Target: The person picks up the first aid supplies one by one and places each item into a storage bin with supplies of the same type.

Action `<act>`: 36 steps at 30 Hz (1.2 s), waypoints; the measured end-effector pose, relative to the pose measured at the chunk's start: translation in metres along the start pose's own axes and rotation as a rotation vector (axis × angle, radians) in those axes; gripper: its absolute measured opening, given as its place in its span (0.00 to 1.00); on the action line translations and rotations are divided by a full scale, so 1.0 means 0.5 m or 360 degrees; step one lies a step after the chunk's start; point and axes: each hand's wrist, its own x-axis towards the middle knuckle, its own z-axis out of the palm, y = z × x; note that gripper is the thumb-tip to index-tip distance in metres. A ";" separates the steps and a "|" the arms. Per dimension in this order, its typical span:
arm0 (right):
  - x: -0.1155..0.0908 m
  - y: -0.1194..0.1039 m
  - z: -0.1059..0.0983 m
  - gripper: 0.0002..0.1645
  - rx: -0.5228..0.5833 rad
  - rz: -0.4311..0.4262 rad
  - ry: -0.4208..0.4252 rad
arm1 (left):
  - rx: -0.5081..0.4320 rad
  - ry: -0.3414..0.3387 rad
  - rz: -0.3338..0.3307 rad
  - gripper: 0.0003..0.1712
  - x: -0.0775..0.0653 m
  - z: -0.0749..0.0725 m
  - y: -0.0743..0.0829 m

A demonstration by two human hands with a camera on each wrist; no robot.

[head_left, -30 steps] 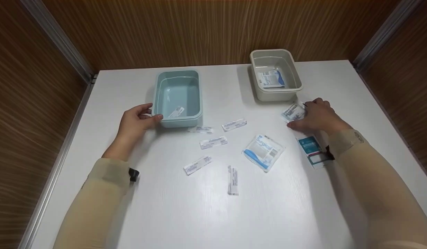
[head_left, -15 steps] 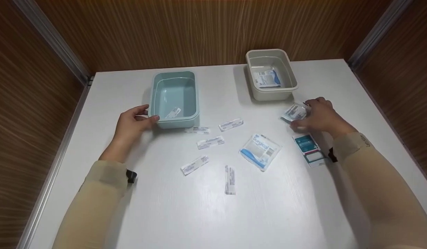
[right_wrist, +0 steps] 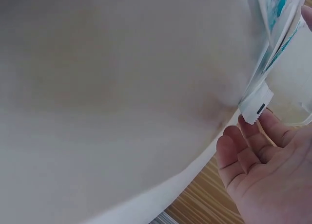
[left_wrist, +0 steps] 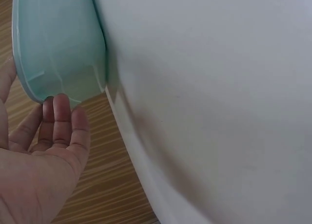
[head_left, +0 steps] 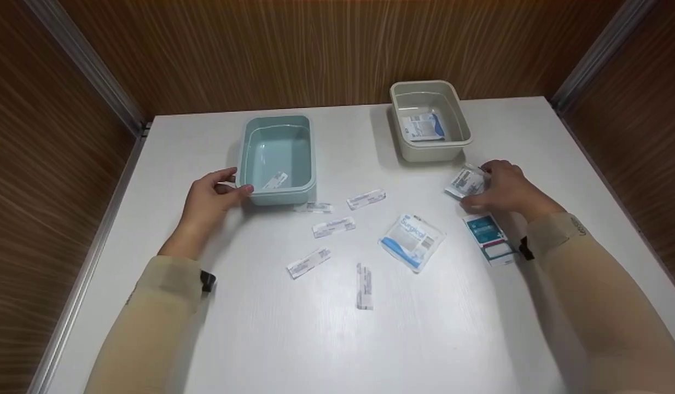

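A pale teal plastic box stands at left on the white table, with one narrow strip packet in it. My left hand grips the box's near left corner, thumb on the rim and fingers along the outside wall; the left wrist view shows those fingertips beside the box. At right, my right hand pinches a small white packet with dark print, the thumb on its near side. The right wrist view shows the packet's white end at the fingertips; my hand hides part of it in the head view.
A beige box behind the right hand holds a blue-and-white packet. A larger "Surgical" packet lies mid-table, a teal-and-white packet below the right wrist. Several narrow strip packets are scattered between the hands. Wooden panels surround the table.
The right thumb has drawn slightly back to the right, and the small packet in that hand has tilted a little. The left hand stays on the teal box. The head view has shifted slightly.
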 end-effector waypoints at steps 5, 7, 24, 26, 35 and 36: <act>-0.002 -0.003 -0.005 0.77 0.0064 0.0049 -0.0007 | 0.0069 0.0017 0.0067 0.46 0.000 0.003 -0.003; -0.004 -0.005 -0.010 0.78 0.0094 0.0061 0.0005 | 0.0140 0.0019 0.0109 0.47 0.000 0.004 -0.006; -0.036 -0.020 -0.061 0.64 0.0329 -0.0102 0.0106 | 0.0444 0.0011 0.0216 0.44 -0.006 -0.002 -0.010; -0.039 -0.022 -0.071 0.64 0.0328 -0.0124 0.0127 | 0.0487 0.0012 0.0240 0.44 -0.006 -0.002 -0.012; -0.031 -0.058 -0.117 0.69 0.0381 -0.0104 0.0263 | 0.0602 0.0025 0.0331 0.47 -0.006 -0.002 -0.017; -0.026 -0.064 -0.121 0.69 0.0386 -0.0101 0.0279 | 0.0612 0.0027 0.0339 0.47 -0.007 -0.002 -0.016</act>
